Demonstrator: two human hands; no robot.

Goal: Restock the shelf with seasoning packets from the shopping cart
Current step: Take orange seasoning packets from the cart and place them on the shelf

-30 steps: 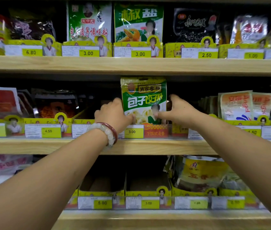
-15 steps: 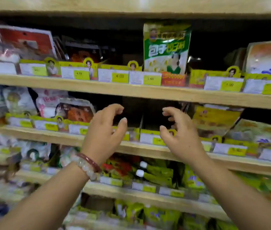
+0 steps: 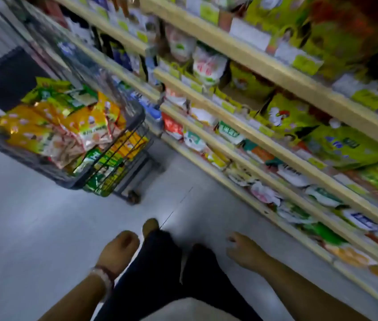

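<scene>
The view is blurred and tilted down toward the floor. A dark wire shopping cart [image 3: 134, 126] stands at the left, heaped with orange, yellow and green seasoning packets [image 3: 67, 126]. Wooden shelves [image 3: 264, 144] full of packets run diagonally along the right. My left hand [image 3: 118, 251], with a bead bracelet on its wrist, hangs low by my legs with loosely curled fingers and holds nothing. My right hand [image 3: 243, 251] hangs low as well, fingers relaxed and empty. Both hands are well apart from the cart and the shelves.
Pale grey floor [image 3: 32, 228] lies between me and the cart. My dark trousers [image 3: 160, 274] and a shoe tip [image 3: 151, 225] show at the bottom middle. The cart's wheel [image 3: 134, 196] sits near the lowest shelf's edge.
Both hands left the green packet standing on the shelf and dropped to my sides. My head has swung down and left, bringing the cart and the floor into view.
</scene>
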